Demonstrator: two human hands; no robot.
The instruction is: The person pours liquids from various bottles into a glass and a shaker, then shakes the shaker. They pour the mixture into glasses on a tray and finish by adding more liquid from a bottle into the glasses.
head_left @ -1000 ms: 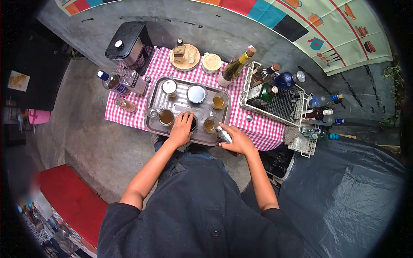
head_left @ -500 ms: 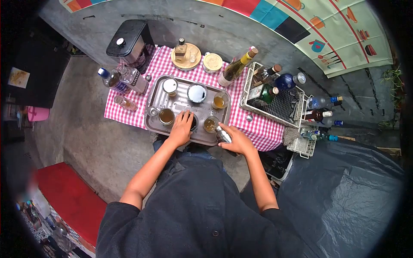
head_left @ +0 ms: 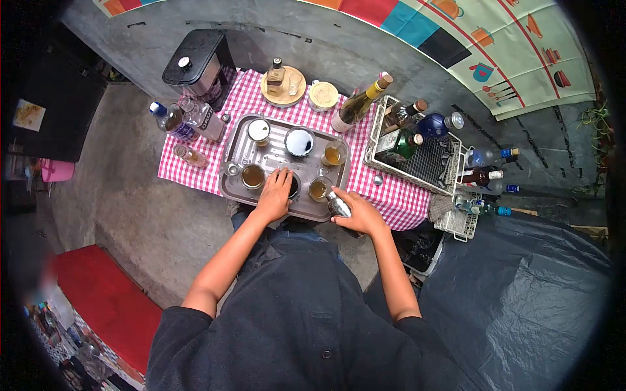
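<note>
Just left of the left hand (head_left: 276,195), a glass of brown liquid (head_left: 253,176). Between the hands, a glass of amber liquid (head_left: 318,189); beyond the right hand (head_left: 362,214), a second amber-filled glass (head_left: 332,155). Nearly flat over a dark cup (head_left: 295,188) with the left; cannot tell whether gripping. With the right, gripping a silvery container (head_left: 339,205), angled towards the nearer amber glass.

We now see the scene turned slightly clockwise. In our view the red cover (head_left: 111,306) sits a touch higher, the printed wall cloth (head_left: 518,75) slightly lower.
</note>
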